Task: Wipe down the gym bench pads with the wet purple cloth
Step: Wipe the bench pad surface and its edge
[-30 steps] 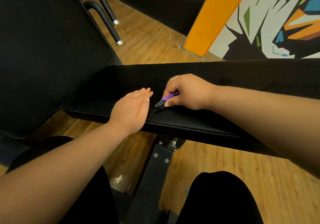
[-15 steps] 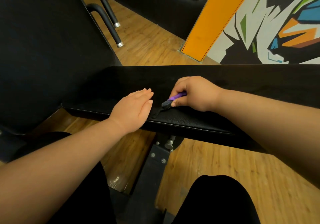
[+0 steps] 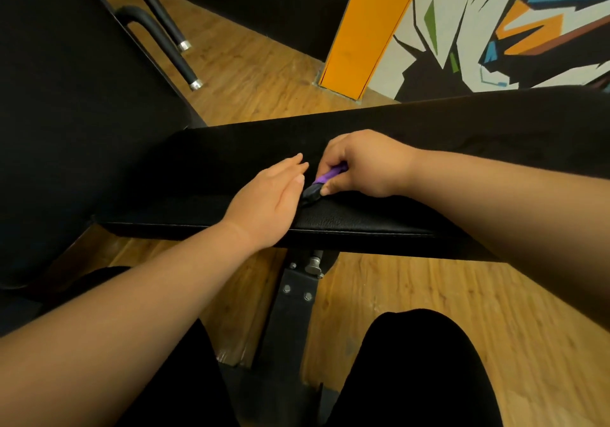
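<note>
Right now the right hand (image 3: 359,166) is gripping the purple cloth (image 3: 328,176), fingers and thumb curling round the bunched fabric so that only a purple strip and a darker tip are showing. The cloth is lying on top of the long bench pad (image 3: 363,222), roughly midway between its near and far edges, with the dark tip pointing toward the near edge. The left hand (image 3: 267,199) is resting flat on the same pad, fingers straight and close together, holding nothing. Its wrist is crossing the pad's near edge, and its side is sitting just beside the cloth's tip; whether they are touching is unclear. A wider black pad (image 3: 66,113) is meeting the long pad's left end. Under the near edge a bolted black post (image 3: 293,294) is running down toward the wooden floor (image 3: 429,294) between two knees in black trousers. Beyond the far edge an orange pillar (image 3: 366,27) is standing against a painted wall (image 3: 495,30).
</note>
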Demonstrator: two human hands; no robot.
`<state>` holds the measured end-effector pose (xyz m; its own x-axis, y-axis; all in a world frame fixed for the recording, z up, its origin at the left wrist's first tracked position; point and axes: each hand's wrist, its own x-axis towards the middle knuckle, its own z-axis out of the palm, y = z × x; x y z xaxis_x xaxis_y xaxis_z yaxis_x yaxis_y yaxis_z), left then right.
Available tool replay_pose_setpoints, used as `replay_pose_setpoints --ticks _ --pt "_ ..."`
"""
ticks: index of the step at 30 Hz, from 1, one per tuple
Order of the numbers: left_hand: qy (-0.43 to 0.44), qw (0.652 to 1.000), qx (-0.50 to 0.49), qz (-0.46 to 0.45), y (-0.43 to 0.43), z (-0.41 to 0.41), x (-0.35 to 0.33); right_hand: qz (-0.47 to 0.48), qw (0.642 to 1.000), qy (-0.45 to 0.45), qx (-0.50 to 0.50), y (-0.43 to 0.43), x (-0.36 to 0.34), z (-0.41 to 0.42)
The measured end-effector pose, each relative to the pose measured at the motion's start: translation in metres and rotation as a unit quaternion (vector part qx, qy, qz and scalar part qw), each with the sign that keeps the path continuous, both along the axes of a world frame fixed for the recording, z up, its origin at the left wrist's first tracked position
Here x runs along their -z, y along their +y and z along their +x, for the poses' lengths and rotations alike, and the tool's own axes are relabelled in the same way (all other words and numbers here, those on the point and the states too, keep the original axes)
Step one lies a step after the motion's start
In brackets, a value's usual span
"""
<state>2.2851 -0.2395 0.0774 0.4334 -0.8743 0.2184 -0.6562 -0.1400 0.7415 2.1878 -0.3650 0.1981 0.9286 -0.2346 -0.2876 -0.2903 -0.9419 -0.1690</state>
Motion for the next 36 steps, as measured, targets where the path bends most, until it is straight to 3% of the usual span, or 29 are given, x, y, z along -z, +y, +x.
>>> replay_pose_setpoints --ticks 9,17,25,36 --pt "-0.012 1.000 0.006 0.009 -0.001 -0.002 0.006 0.016 1.000 -0.006 0.003 -0.022 -0.023 -0.041" --pt "-0.038 0.999 -0.001 0.025 -0.002 -0.003 0.006 -0.005 1.000 -0.005 -0.015 -0.013 0.000 -0.005" --pt "-0.033 0.999 0.003 0.020 -0.001 -0.003 0.007 0.010 1.000 -0.013 0.009 -0.031 -0.034 -0.061" --pt "-0.035 0.999 0.012 0.023 0.001 -0.003 0.006 -0.002 1.000 -0.020 -0.003 -0.022 -0.024 -0.045"
